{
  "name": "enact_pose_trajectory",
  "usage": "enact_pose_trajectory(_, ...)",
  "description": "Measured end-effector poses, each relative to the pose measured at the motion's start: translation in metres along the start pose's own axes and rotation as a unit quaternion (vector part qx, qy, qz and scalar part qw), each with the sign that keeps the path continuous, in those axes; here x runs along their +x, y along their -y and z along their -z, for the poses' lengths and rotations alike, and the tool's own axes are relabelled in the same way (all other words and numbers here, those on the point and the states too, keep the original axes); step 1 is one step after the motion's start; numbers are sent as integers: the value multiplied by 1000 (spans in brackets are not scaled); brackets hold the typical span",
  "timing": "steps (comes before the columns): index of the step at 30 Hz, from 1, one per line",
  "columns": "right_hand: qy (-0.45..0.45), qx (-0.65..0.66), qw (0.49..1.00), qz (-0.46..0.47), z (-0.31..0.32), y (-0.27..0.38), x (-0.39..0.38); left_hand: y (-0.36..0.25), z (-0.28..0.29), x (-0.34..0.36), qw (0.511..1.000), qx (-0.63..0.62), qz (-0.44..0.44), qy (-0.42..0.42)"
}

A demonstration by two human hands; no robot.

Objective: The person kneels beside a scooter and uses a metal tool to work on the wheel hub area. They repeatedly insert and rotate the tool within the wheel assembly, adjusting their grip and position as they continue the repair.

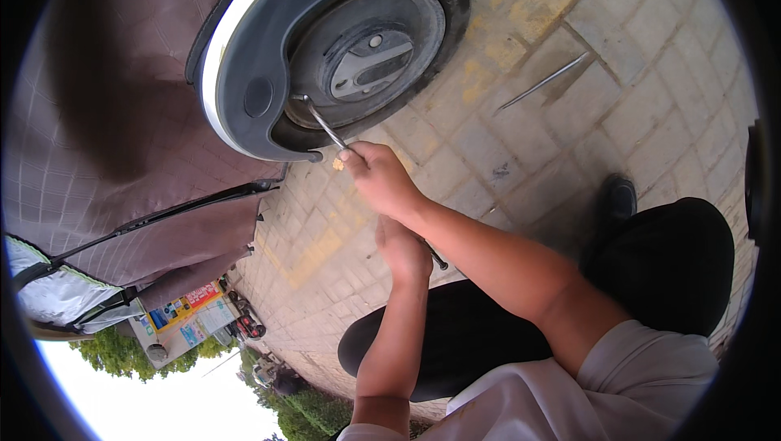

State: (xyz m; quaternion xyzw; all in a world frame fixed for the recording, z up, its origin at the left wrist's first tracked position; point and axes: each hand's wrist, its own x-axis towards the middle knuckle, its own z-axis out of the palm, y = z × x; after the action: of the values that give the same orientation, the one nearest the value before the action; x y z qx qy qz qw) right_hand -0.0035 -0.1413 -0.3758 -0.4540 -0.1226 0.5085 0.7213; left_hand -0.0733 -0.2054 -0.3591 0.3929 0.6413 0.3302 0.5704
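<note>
A scooter wheel [373, 64] sits at top centre inside a dark, white-edged fender [259, 128]. A metal bar [324, 120] with a bent tip reaches onto the lower-left part of the rim. My right hand [382, 181] is closed round the bar, a small yellowish bit at its fingertips. Just below, my left hand [399, 250] is closed on the bar’s lower part, which seems to continue to a dark end poking out beside my wrist; my fingers are mostly hidden behind the right hand and forearm.
A loose metal rod [541, 83] lies on the paving [634, 115] at right, above my shoe [618, 197]. A quilted brown cover [122, 115] fills the left. A signboard [187, 311], parked vehicles [248, 327] and greenery stand in the lower-left background.
</note>
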Motion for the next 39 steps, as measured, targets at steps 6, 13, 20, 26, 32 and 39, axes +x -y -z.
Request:
enact_pose_trajectory(6,-5,10,1000,1,-1,0,1,3,12,5,999,40,12,29)
enact_pose_trajectory(13,-19,13,1000,11,-2,0,0,4,13,7,997,40,-22,67)
enact_pose_trajectory(20,-18,8,1000,19,-2,-3,1,0,4,1,997,46,-31,51)
enact_pose_trajectory(26,-22,8,999,27,-3,-1,0,2,11,3,998,11,-8,66)
enact_pose_trajectory(32,-22,13,999,26,-2,2,-1,4,18,7,996,41,-11,79)
enact_pose_trajectory(39,-12,12,1000,16,-2,2,-1,4,17,5,996,21,-4,89)
